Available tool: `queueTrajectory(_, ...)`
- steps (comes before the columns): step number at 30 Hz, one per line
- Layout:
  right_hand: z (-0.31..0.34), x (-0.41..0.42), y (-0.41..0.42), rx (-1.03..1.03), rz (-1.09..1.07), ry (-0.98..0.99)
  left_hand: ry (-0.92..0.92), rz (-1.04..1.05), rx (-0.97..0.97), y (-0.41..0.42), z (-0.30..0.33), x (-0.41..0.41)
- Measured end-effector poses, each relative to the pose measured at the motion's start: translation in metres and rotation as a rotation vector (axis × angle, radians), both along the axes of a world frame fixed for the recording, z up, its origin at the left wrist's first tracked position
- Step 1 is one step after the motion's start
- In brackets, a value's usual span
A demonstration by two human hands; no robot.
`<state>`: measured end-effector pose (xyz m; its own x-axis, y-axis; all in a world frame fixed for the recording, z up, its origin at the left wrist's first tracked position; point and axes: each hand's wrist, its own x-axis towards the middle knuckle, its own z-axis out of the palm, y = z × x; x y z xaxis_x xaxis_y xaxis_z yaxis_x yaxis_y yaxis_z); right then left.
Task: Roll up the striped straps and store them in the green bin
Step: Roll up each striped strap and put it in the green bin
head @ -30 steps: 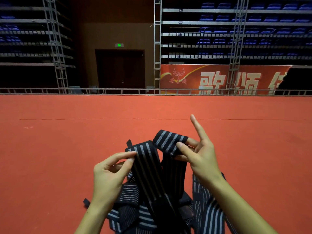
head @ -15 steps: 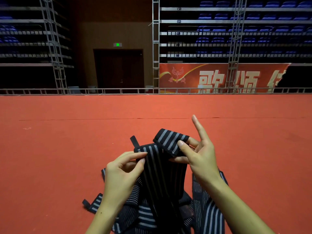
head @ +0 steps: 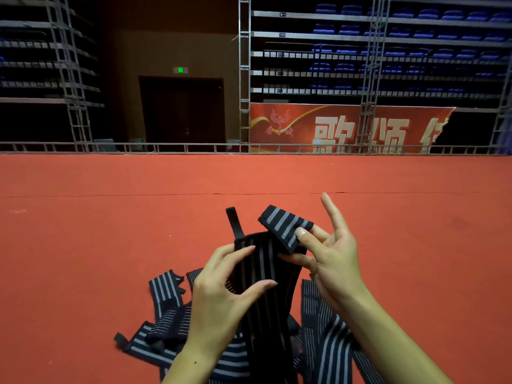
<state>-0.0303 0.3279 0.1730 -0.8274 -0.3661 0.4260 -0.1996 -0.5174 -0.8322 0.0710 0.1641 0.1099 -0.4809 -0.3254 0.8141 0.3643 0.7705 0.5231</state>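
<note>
Left hand [head: 221, 297] pinches the raised striped strap [head: 266, 273] mid-length, thumb and fingers curled on it. Right hand [head: 332, 261] pinches its folded top end [head: 285, 227], index finger straight out. Pile of straps [head: 166, 322] on red carpet [head: 83, 245] below; count unclear.

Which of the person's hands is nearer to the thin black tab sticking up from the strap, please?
Left. The left hand grips the strap just below the tab; the right hand is further off.

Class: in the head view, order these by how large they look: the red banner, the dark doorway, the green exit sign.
1. red banner
2. dark doorway
3. green exit sign
All three stand far off, so nearness hardly skews this.
</note>
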Motion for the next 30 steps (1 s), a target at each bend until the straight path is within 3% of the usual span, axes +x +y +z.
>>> queueTrajectory(13, -0.005, 0.014, -0.006, -0.069, 0.051, -0.108, 0.150, -0.016, 0.184, 0.020, 0.000, -0.019)
queueTrajectory(18, -0.005, 0.013, -0.006, -0.059, -0.006, -0.100, 0.091, -0.062, 0.216, 0.016, 0.000, -0.015)
queueTrajectory(24, -0.009, 0.001, -0.005, 0.017, -0.123, -0.120, -0.070, -0.129, 0.402, 0.001, 0.001, -0.008)
queueTrajectory(30, -0.010, 0.006, -0.006, -0.027, -0.021, -0.174, -0.063, -0.162, 0.528, -0.002, 0.020, -0.002)
